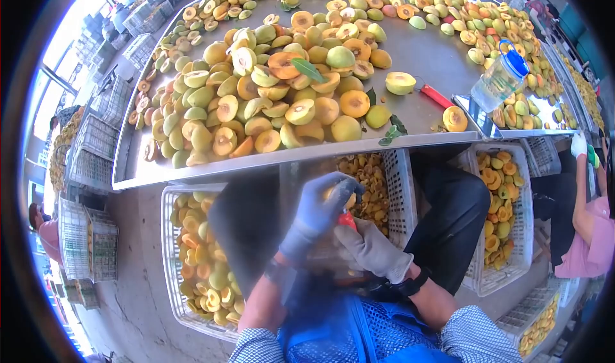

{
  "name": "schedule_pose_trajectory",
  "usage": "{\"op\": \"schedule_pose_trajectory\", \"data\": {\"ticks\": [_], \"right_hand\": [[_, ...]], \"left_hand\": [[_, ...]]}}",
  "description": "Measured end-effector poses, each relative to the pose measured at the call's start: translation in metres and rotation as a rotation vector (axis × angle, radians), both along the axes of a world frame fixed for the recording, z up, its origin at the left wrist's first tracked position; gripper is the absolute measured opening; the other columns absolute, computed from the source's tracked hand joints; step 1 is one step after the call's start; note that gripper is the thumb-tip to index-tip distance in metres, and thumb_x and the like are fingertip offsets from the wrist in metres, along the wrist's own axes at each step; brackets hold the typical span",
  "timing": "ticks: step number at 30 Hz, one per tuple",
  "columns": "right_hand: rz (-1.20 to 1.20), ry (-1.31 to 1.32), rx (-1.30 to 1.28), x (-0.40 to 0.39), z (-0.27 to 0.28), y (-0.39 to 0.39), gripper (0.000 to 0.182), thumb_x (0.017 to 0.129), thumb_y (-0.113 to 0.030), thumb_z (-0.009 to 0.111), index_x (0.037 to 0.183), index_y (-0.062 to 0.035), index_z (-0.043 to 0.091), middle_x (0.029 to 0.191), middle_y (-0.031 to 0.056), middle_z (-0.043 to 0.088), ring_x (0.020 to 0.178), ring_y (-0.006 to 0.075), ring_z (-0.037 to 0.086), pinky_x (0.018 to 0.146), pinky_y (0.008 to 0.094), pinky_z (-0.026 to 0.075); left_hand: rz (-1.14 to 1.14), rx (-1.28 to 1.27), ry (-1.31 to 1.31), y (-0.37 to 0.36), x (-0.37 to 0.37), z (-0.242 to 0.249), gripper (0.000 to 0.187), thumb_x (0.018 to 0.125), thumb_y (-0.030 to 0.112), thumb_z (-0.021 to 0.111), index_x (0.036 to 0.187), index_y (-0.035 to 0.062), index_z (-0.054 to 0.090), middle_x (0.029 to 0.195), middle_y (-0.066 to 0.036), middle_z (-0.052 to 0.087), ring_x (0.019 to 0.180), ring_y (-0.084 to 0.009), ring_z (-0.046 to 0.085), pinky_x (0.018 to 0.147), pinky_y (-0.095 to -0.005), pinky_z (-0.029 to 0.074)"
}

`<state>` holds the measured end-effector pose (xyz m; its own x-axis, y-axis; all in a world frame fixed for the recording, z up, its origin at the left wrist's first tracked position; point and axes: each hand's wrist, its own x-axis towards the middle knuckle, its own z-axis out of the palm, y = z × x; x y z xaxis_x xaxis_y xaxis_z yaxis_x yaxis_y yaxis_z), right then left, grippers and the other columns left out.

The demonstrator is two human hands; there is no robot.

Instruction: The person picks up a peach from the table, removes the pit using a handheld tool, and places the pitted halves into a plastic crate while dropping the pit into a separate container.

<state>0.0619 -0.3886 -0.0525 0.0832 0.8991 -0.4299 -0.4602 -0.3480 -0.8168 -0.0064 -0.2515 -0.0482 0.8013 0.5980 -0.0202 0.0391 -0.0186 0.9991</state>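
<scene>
My left hand, in a blue-grey glove, is closed around a piece of yellow-orange fruit, partly hidden by the fingers. Just below and right of it, my right hand, in a grey glove, is wrapped round a red-handled tool that touches the fruit; its tip is hidden. Both hands are over a crate of small fruit pieces and pits, between my knees. Above them, halved yellow-green fruit lies heaped on the metal table.
Crates of halved fruit stand left and right of my legs. On the table are another red-handled tool and a blue-capped bottle. A co-worker's gloved hand is at the far right. Crates are stacked at left.
</scene>
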Motion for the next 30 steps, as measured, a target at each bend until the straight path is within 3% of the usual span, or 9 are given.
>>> {"op": "schedule_pose_trajectory", "data": {"ticks": [5, 8, 10, 13, 15, 19, 21, 25, 30], "right_hand": [[0.058, 0.258, -0.068, 0.003, 0.004, -0.005, 0.035, 0.099, -0.043, 0.048, 0.084, -0.0114, 0.048, 0.059, -0.0075, 0.037, 0.045, 0.0027, 0.033, 0.041, 0.0222, 0.025], [0.075, 0.442, -0.039, 0.006, -0.004, -0.009, 0.037, 0.099, -0.045, 0.047, 0.084, -0.0104, 0.049, 0.059, -0.0069, 0.038, 0.045, 0.0034, 0.033, 0.041, 0.022, 0.025], [0.091, 0.517, -0.007, 0.006, -0.013, -0.01, 0.039, 0.099, -0.046, 0.047, 0.085, -0.0099, 0.049, 0.059, -0.0066, 0.038, 0.045, 0.0036, 0.033, 0.041, 0.022, 0.025], [0.078, 0.399, -0.011, 0.005, -0.019, -0.006, 0.037, 0.099, -0.044, 0.048, 0.086, -0.0095, 0.05, 0.06, -0.0066, 0.038, 0.044, 0.0038, 0.033, 0.041, 0.0223, 0.025], [-0.011, 0.112, 0.065, 0.005, -0.019, -0.001, 0.033, 0.098, -0.04, 0.051, 0.086, -0.0094, 0.051, 0.063, -0.0063, 0.042, 0.05, 0.0044, 0.039, 0.045, 0.022, 0.032], [-0.093, -0.046, 0.154, -0.001, -0.032, 0.002, 0.028, 0.098, -0.036, 0.053, 0.092, -0.0086, 0.054, 0.066, -0.0062, 0.044, 0.057, 0.0045, 0.044, 0.052, 0.0221, 0.038], [-0.072, -0.444, 0.234, 0.002, -0.022, 0.005, 0.027, 0.097, -0.035, 0.054, 0.1, -0.0077, 0.055, 0.068, -0.0061, 0.046, 0.062, 0.0039, 0.046, 0.058, 0.0225, 0.041], [-0.079, -0.488, 0.226, 0.0, -0.031, -0.001, 0.029, 0.097, -0.035, 0.054, 0.104, -0.007, 0.056, 0.068, -0.006, 0.046, 0.061, 0.0037, 0.044, 0.055, 0.0229, 0.039], [0.025, -0.025, 0.096, 0.011, -0.005, -0.012, 0.038, 0.095, -0.045, 0.055, 0.084, -0.0083, 0.053, 0.059, -0.0055, 0.043, 0.044, 0.0059, 0.037, 0.042, 0.0246, 0.028]], "left_hand": [[-0.278, -0.14, 0.01, 0.015, 0.0, -0.015, 0.028, 0.094, 0.026, 0.057, 0.092, 0.0005, 0.067, 0.083, -0.001, 0.065, 0.077, -0.0058, 0.055, 0.066, -0.0217, 0.045], [-0.297, -0.252, 0.178, 0.017, 0.001, -0.003, 0.031, 0.094, 0.027, 0.058, 0.09, -0.0018, 0.068, 0.083, -0.004, 0.066, 0.076, -0.0086, 0.057, 0.068, -0.0262, 0.048], [-0.279, -0.275, 0.072, 0.015, 0.003, -0.019, 0.033, 0.094, 0.028, 0.057, 0.09, -0.0023, 0.067, 0.083, -0.004, 0.065, 0.076, -0.0093, 0.058, 0.068, -0.0261, 0.048], [-0.153, -0.339, -0.12, 0.006, 0.008, -0.042, 0.036, 0.095, 0.031, 0.055, 0.092, -0.0036, 0.065, 0.084, -0.007, 0.065, 0.074, -0.0119, 0.059, 0.069, -0.0265, 0.049], [0.022, -0.376, -0.265, -0.005, 0.013, -0.049, 0.044, 0.097, 0.037, 0.051, 0.096, -0.0056, 0.061, 0.086, -0.012, 0.065, 0.075, -0.0177, 0.062, 0.07, -0.0293, 0.051], [0.134, -0.43, -0.301, -0.013, 0.013, -0.045, 0.049, 0.098, 0.042, 0.049, 0.097, -0.0055, 0.061, 0.088, -0.015, 0.065, 0.074, -0.0198, 0.064, 0.069, -0.0303, 0.052], [0.221, -0.39, -0.263, -0.014, 0.013, -0.039, 0.053, 0.099, 0.046, 0.046, 0.097, -0.0049, 0.062, 0.086, -0.014, 0.066, 0.072, -0.02, 0.066, 0.069, -0.0294, 0.053], [0.32, -0.34, -0.16, -0.023, 0.013, -0.028, 0.058, 0.099, 0.05, 0.042, 0.096, -0.0038, 0.063, 0.077, -0.011, 0.066, 0.07, -0.0173, 0.064, 0.068, -0.0276, 0.052], [0.247, -0.434, -0.106, -0.028, 0.009, -0.023, 0.064, 0.098, 0.056, 0.037, 0.094, -0.0022, 0.063, 0.078, -0.011, 0.065, 0.071, -0.0166, 0.062, 0.071, -0.0283, 0.049]]}}
